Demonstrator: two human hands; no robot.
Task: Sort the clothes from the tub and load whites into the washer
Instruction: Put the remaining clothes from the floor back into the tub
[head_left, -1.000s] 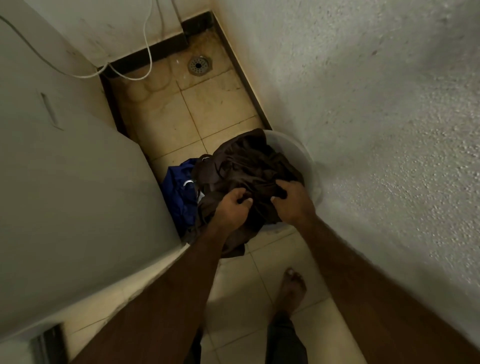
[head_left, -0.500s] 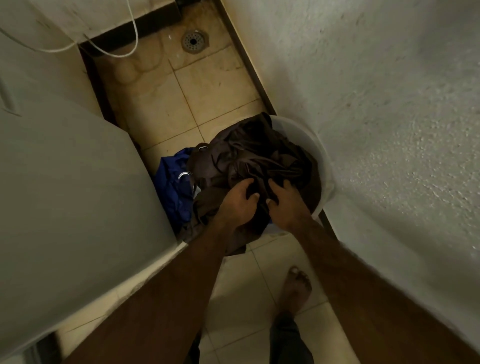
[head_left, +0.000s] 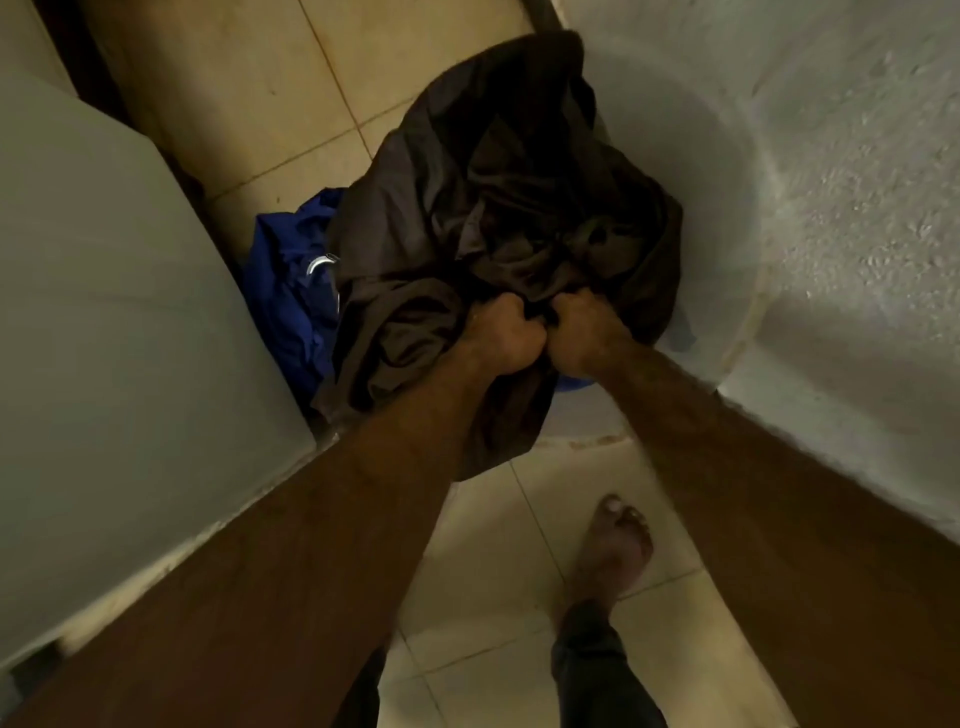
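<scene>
Brown and crumpled, the cloth (head_left: 467, 208) is filling most of the tub (head_left: 691, 130) - a dark heap that is spilling over the near rim and hanging down toward the floor (head_left: 483, 561). Both hands are gripping it at its near edge. The left hand (head_left: 506, 340) is clenching a bunch of the fabric in a fist, and the right hand (head_left: 584, 338) is clenching another bunch just beside it, the knuckles almost touching. Both forearms are reaching in from the bottom of the view, bare to the frame's edge.

The tub is standing on the floor, pressed against the rough pale wall (head_left: 857, 260) on the right, with its far inner side showing white and bare. A blue garment (head_left: 291, 301) is lying bunched between the cloth and the washer (head_left: 104, 312), touching both, with a small white curved mark showing on it. A scrap of the same blue is peeking out under the right wrist.

The washer is showing only as a flat, pale grey panel along the left - its opening is lying outside the view.

Below the right forearm, a bare foot (head_left: 618, 545) is resting on the beige tiles, with a dark trouser leg (head_left: 587, 670) above it.
</scene>
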